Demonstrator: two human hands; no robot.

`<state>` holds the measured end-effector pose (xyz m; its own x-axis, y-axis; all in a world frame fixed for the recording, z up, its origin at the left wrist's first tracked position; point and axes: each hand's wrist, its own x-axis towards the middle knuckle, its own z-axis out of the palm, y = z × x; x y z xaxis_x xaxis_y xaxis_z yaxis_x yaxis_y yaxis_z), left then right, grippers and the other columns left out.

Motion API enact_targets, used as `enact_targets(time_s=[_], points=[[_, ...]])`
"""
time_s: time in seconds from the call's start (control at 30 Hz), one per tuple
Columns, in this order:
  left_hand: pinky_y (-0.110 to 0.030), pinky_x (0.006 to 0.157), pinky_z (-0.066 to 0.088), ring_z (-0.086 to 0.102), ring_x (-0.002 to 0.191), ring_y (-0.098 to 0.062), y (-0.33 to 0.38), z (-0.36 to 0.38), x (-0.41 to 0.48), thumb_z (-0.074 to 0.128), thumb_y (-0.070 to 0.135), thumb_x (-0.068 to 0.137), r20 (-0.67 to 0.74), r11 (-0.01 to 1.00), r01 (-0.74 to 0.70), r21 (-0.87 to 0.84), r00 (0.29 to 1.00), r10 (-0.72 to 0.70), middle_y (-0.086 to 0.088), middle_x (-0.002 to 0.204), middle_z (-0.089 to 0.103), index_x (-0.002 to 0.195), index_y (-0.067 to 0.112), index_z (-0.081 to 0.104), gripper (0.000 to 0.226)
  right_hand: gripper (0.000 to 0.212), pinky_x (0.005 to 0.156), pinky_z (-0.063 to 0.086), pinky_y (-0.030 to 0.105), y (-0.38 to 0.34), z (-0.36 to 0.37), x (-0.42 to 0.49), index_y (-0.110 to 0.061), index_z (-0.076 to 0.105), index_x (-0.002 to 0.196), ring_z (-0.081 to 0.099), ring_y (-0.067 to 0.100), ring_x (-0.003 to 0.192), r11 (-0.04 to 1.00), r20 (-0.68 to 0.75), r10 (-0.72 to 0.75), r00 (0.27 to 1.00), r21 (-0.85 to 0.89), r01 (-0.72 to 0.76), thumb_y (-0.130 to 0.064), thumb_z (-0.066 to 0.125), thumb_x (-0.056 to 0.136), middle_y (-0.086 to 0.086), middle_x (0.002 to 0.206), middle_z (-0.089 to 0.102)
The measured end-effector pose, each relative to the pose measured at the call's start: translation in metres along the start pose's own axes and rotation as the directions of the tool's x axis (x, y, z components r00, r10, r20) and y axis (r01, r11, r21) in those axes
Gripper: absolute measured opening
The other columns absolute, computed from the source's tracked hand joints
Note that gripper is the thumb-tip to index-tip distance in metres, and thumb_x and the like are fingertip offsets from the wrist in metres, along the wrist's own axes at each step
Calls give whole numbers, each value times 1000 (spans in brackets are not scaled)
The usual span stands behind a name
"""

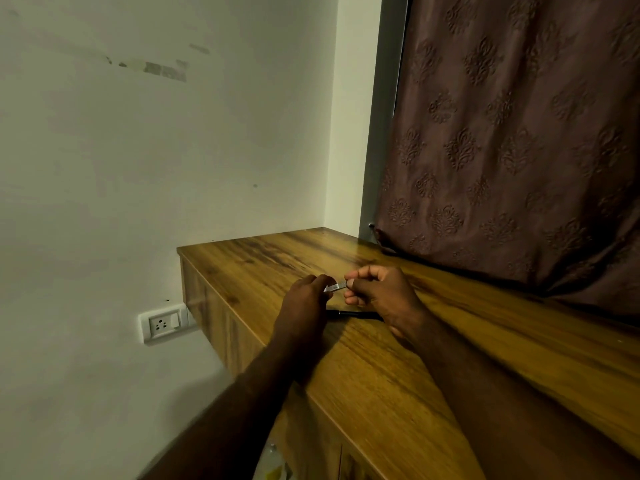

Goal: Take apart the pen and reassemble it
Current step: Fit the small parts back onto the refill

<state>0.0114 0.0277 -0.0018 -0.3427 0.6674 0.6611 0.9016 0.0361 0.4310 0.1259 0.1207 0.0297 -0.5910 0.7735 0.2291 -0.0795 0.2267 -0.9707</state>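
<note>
At the far left we see a pale wall [104, 168] with a white socket [162, 323] set low on it. Just right of the socket a wooden worktop [374, 382] begins, running from the corner of the room towards us. Beneath it is a cabinet [221, 323] of the same wood; what the cabinet holds is hidden from us.

Two bare forearms reach in from the bottom edge and meet above the middle of the worktop. The left hand [306, 296], seen from the back, has its fingers curled round the left end of a short silver pen piece [334, 288]. That piece sits a little above the wood, nearly level between the two hands. Just below it a slim black pen part [353, 314] lies flat on the worktop between the two wrists, its right end hidden by the right hand [381, 294]. This hand pinches the right end of the silver piece between thumb and forefinger, with its other fingers curled in.

Farthest right, a brown patterned curtain [519, 133] hangs down to the back edge of the worktop.
</note>
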Motion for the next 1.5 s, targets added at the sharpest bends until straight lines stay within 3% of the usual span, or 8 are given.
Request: enact_targets(time_s=[0.37, 0.6, 0.83, 1.1, 1.17, 1.23, 1.37, 1.5], points=[[-31, 80, 45, 55, 100, -23, 1, 2, 0, 56, 8, 90, 48, 993, -78, 90, 996, 74, -11, 112, 62, 119, 13, 60, 30, 28, 61, 60, 35, -8, -12, -2, -2, 52, 104, 67, 26, 63, 985, 80, 47, 996, -170, -33, 10, 64, 82, 18, 75, 66], [-29, 79, 49, 61, 94, -22, 1, 2, -1, 58, 5, 87, 20, 993, -106, 48, 994, 106, -10, 107, 65, 115, 10, 62, 29, 25, 52, 58, 30, -9, -10, 0, -4, 52, 93, 69, 25, 60, 993, 24, 70, 997, -94, -67, 12, 67, 80, 21, 80, 66], [-31, 81, 49, 60, 95, -21, 3, 0, 0, 56, 12, 90, -22, 1000, 29, -11, 999, -30, -10, 113, 63, 121, 11, 58, 31, 19, 56, 57, 29, -9, -9, 6, -7, 55, 91, 66, 19, 59, 998, -40, 8, 999, -69, -11, 5, 66, 83, 15, 76, 67], [-18, 64, 46, 62, 78, -14, -13, 1, 3, 60, 12, 87, -29, 979, 192, -72, 981, -194, -6, 93, 71, 101, 13, 70, 17, 10, 57, 57, 34, 3, -7, 8, -10, 58, 83, 63, 20, 61, 985, -157, -46, 987, -170, 19, -3, 63, 88, 16, 81, 67], [-13, 63, 43, 62, 80, -13, -24, -1, 5, 64, 13, 85, -32, 929, 331, -165, 940, -341, -6, 94, 72, 100, 12, 71, 17, 11, 50, 50, 28, 7, -5, 7, -14, 58, 80, 61, 16, 58, 962, -210, -103, 972, -269, 44, -7, 62, 89, 10, 78, 65], [-22, 70, 46, 64, 85, -18, -33, 0, 10, 67, 14, 84, 5, 882, 429, -195, 900, -437, -11, 98, 72, 101, 11, 71, 19, 15, 52, 46, 26, 12, -3, 4, -19, 57, 77, 59, 14, 62, 916, -214, -164, 963, -396, 69, -10, 62, 88, 1, 74, 62], [-26, 70, 48, 63, 80, -17, -37, 4, 22, 69, 16, 82, 102, 901, 421, -106, 906, -411, -10, 98, 72, 101, 12, 71, 20, 12, 60, 44, 24, 20, -3, -12, -22, 61, 78, 58, 10, 74, 743, -100, -304, 947, -647, 170, -14, 64, 87, -7, 77, 62], [-34, 78, 56, 66, 84, -16, -50, 8, 33, 68, 23, 82, 150, 912, 409, -22, 904, -401, -2, 97, 72, 99, 20, 73, 18, 4, 65, 52, 32, 29, -8, -26, -23, 65, 86, 61, 10, 74, 620, 39, -334, 942, -744, 250, -20, 64, 87, -6, 82, 68]])
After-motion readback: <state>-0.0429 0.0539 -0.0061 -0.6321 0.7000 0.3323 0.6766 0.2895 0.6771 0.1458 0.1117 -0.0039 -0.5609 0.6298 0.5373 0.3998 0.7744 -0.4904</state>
